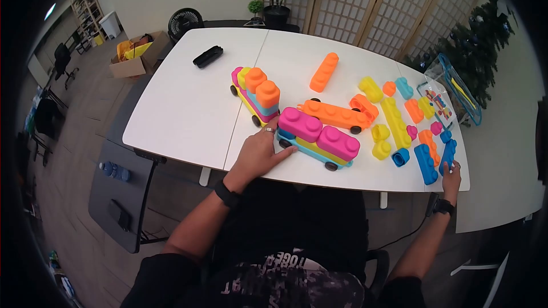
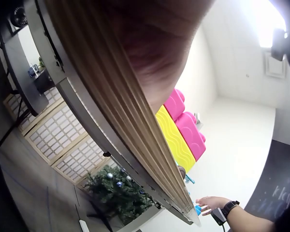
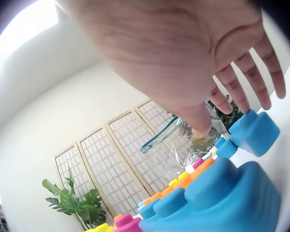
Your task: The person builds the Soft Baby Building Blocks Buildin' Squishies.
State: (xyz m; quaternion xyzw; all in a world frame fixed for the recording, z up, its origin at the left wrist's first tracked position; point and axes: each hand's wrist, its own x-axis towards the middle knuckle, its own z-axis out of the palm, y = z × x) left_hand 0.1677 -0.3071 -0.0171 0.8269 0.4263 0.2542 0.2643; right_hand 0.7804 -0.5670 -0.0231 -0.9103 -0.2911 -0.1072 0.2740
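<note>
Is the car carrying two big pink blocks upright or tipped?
Upright: the car has its dark wheels on the white table and pink blocks on top.

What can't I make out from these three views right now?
1. Some fingertips of the left hand: head view, hidden behind the pink-topped car.
2. That car's far wheels: head view, hidden by its own body.
3. Whether the right hand touches the blue block: head view, too small to be sure.
4. Fine print on the card: head view, too small.

There are three wheeled toys [image 1: 319,140], two hands [image 1: 258,152], one bottle [image 1: 115,171].
</note>
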